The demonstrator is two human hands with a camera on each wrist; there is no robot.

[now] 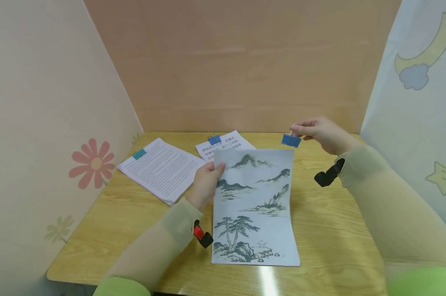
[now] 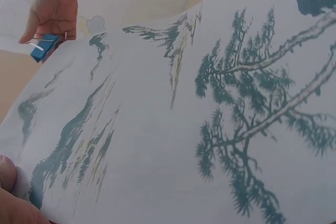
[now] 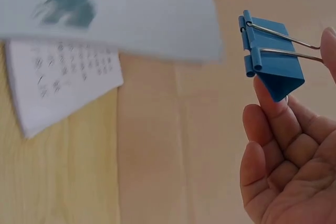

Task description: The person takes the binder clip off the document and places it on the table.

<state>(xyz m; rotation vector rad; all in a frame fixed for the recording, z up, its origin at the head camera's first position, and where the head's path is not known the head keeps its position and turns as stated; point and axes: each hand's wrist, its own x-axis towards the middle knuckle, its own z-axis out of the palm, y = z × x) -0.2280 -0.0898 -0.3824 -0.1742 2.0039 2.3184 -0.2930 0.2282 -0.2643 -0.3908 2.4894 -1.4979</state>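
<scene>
My left hand grips the upper left edge of a sheaf of paper, thumb on the front. Its top sheet carries an ink landscape of mountains, pines and rocks. Off the sheaf's upper right corner, my right hand pinches a blue binder clip by its wire handles. In the right wrist view the clip has its jaws turned toward the paper and apart from it, with the other fingers loosely bent below. The left wrist view shows the sheaf's face bowed, with only a bit of the left thumb at the corner.
On the left of the wooden table lies a stack of lined text pages with a teal binder clip. Behind the sheaf, partly covered by it, is another printed stack with a blue binder clip. Walls enclose the table.
</scene>
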